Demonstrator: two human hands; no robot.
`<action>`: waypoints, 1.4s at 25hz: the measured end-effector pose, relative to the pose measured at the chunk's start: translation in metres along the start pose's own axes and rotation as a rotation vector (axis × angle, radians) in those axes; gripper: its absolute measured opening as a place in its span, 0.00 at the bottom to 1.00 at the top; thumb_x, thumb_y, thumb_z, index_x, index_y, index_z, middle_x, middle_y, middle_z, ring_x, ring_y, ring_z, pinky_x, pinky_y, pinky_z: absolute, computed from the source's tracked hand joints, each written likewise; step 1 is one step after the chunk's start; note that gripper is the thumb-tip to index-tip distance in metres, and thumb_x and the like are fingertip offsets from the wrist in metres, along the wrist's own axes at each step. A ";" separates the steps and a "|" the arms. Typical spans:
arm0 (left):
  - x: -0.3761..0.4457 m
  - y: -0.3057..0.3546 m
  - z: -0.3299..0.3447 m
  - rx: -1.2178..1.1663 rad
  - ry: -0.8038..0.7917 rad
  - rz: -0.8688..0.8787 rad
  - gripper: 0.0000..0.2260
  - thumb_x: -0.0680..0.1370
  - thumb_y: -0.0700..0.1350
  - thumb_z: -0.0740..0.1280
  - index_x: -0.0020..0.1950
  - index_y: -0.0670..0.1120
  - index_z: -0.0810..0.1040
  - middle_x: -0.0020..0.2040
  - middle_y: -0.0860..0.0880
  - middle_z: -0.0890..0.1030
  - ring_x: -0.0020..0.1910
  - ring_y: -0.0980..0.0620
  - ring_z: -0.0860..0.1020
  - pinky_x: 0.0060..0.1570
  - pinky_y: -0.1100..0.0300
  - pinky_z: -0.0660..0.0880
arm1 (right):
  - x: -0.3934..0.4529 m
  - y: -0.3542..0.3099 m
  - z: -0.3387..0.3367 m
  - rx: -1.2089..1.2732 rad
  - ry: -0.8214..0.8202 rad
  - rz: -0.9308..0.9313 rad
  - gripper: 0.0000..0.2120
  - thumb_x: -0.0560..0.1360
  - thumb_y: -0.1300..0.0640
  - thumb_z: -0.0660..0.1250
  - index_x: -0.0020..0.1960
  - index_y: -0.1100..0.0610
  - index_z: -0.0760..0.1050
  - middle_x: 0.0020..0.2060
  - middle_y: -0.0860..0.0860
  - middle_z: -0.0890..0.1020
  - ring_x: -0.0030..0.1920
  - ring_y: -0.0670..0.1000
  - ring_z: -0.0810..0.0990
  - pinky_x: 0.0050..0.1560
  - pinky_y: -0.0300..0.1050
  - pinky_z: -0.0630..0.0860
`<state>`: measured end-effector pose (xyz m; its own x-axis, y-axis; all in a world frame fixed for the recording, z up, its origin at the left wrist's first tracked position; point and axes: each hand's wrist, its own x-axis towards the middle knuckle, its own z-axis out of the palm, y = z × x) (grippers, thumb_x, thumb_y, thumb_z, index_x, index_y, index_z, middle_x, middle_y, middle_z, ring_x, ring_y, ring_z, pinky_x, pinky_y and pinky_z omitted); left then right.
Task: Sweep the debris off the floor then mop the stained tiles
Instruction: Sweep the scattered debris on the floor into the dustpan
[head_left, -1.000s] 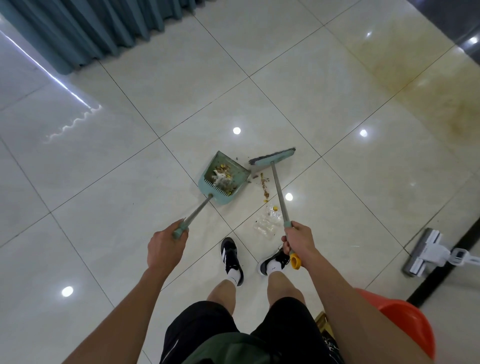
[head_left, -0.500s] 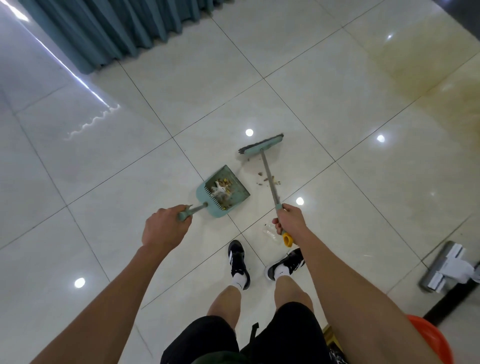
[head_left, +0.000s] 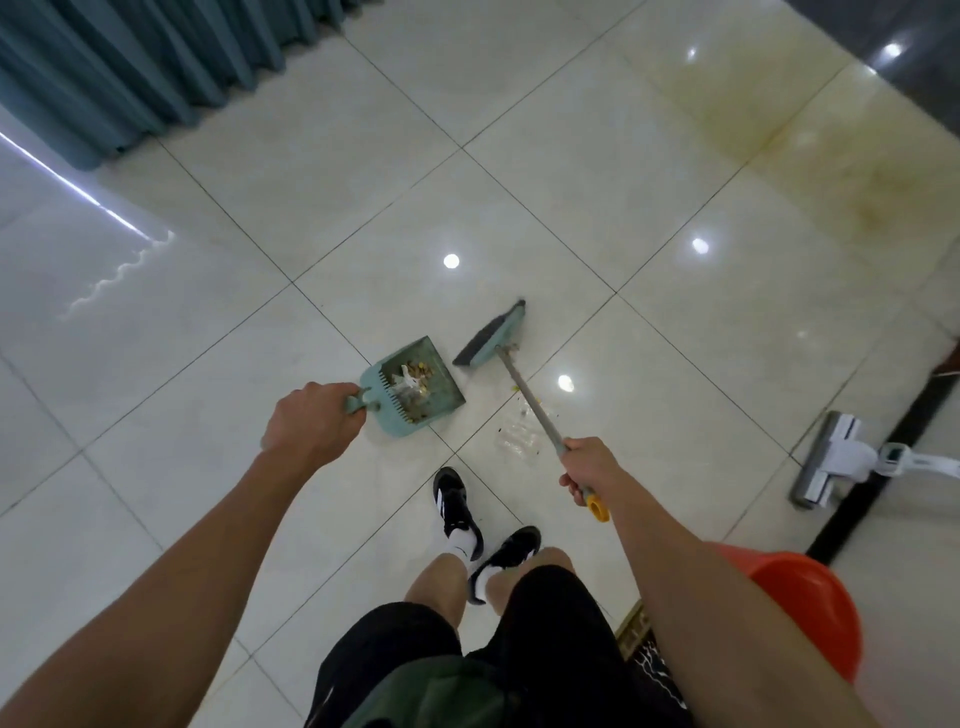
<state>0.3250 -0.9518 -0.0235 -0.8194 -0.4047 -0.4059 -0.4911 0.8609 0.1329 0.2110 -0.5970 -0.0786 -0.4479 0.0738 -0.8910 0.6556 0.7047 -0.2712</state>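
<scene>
My left hand (head_left: 310, 420) grips the handle of a teal dustpan (head_left: 441, 382) that rests on the white tiles and holds brown and white debris. My right hand (head_left: 589, 467) is closed on the grey handle of a teal broom (head_left: 493, 338), whose head touches the floor just right of the pan's open side. Small crumbs and a clear plastic scrap (head_left: 514, 439) lie on the tile under the broom handle. Yellow-brown stained tiles (head_left: 852, 171) spread across the upper right.
A white mop head (head_left: 831, 460) lies on the floor at the right, by a dark floor strip. An orange bucket (head_left: 800, 603) stands behind my right arm. Teal curtains (head_left: 156, 67) hang at the upper left. My black shoes (head_left: 457, 506) stand below the pan.
The broom head has swung down and right to the pan's open side. The dustpan has shifted nearer my feet, with my left hand close to its body. Loose debris now lies under the broom handle.
</scene>
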 end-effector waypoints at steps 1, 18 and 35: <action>-0.001 0.006 0.000 0.006 -0.005 0.011 0.12 0.78 0.57 0.62 0.56 0.59 0.81 0.39 0.48 0.81 0.38 0.43 0.79 0.39 0.54 0.76 | -0.007 0.014 -0.004 0.008 0.011 0.013 0.17 0.83 0.59 0.55 0.70 0.54 0.72 0.37 0.60 0.77 0.28 0.50 0.69 0.26 0.40 0.69; 0.008 0.079 -0.012 0.178 -0.079 0.306 0.12 0.78 0.53 0.64 0.59 0.56 0.81 0.43 0.51 0.82 0.38 0.49 0.78 0.37 0.57 0.75 | -0.079 0.114 -0.015 0.001 0.300 -0.088 0.20 0.76 0.67 0.61 0.67 0.59 0.75 0.46 0.55 0.78 0.42 0.59 0.81 0.34 0.49 0.82; 0.180 0.054 -0.060 0.245 -0.155 0.555 0.07 0.77 0.53 0.63 0.48 0.54 0.80 0.33 0.54 0.76 0.32 0.51 0.76 0.36 0.54 0.79 | -0.050 -0.011 0.092 -0.267 0.251 0.027 0.16 0.76 0.63 0.60 0.63 0.58 0.74 0.55 0.56 0.79 0.49 0.55 0.79 0.43 0.42 0.73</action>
<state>0.1328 -0.9963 -0.0353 -0.8714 0.1570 -0.4649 0.0927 0.9830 0.1582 0.2821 -0.6739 -0.0644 -0.5893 0.2421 -0.7708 0.5022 0.8571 -0.1148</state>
